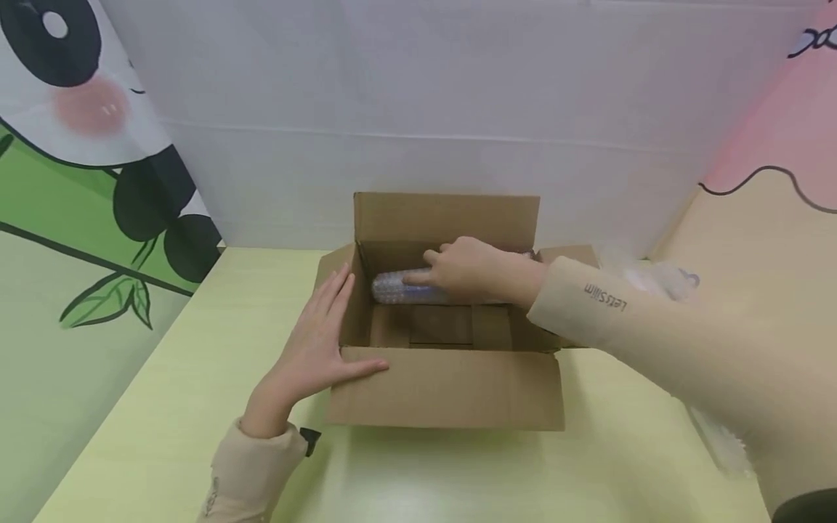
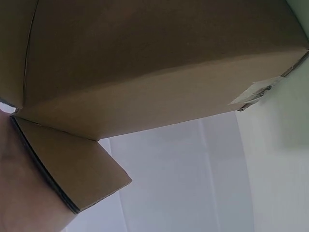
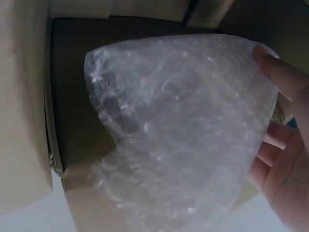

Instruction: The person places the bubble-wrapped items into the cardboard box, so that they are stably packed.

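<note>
An open cardboard box [image 1: 445, 392] sits on the table with its flaps folded outward. Inside it, toward the back wall, lies a long package in bubble wrap [image 1: 392, 288]; a bluish patch shows through the plastic. My right hand [image 1: 467, 269] reaches over the box and grips this package from above. In the right wrist view the thumb lies on one side of the bubble wrap [image 3: 178, 116] and the fingers on the other. My left hand [image 1: 317, 341] rests on the box's front left corner, fingers straight along the left flap and thumb across the front flap.
Clear plastic wrapping [image 1: 660, 280] lies to the right of the box, and another piece [image 1: 719, 443] lies partly under the right sleeve. A pale wall [image 1: 445, 87] rises behind the table [image 1: 163, 407]. A label [image 2: 258, 91] is stuck near one edge of the box.
</note>
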`<state>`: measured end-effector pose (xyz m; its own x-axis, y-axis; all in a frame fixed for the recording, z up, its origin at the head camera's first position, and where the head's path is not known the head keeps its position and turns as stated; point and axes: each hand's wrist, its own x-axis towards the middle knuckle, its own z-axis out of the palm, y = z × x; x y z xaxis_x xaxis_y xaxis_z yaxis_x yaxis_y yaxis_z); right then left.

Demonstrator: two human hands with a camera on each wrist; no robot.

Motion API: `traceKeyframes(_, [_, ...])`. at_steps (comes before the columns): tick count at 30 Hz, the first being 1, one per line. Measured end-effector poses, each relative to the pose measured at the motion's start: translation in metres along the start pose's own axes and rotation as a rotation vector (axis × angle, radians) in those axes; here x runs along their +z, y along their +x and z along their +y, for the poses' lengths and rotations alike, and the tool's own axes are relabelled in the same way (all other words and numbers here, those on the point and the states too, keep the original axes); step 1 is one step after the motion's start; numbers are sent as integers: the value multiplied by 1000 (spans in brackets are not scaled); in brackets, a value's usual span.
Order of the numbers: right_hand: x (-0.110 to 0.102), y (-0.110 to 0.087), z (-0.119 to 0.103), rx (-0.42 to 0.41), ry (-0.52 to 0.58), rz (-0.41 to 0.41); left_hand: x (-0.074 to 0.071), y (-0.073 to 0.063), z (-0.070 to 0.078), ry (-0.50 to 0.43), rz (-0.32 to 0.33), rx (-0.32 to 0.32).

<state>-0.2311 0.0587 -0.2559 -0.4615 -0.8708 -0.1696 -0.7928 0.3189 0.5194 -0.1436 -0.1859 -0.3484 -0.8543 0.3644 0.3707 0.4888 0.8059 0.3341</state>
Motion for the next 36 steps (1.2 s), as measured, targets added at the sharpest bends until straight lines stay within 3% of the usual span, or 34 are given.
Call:
traceKeyframes(6, [13, 18, -9, -53, -135, -91, 0, -1, 0, 1, 11, 4])
traceKeyframes(13, [28, 35, -9, -60, -101, -146, 2, -3, 0, -10, 28, 16])
traceKeyframes(22, [56, 48, -14, -95, -101, -152, 3, -1, -1, -7, 65, 52])
traceKeyframes(36, [74, 50, -23, -51, -72, -83, 0, 2, -2, -1, 25, 31])
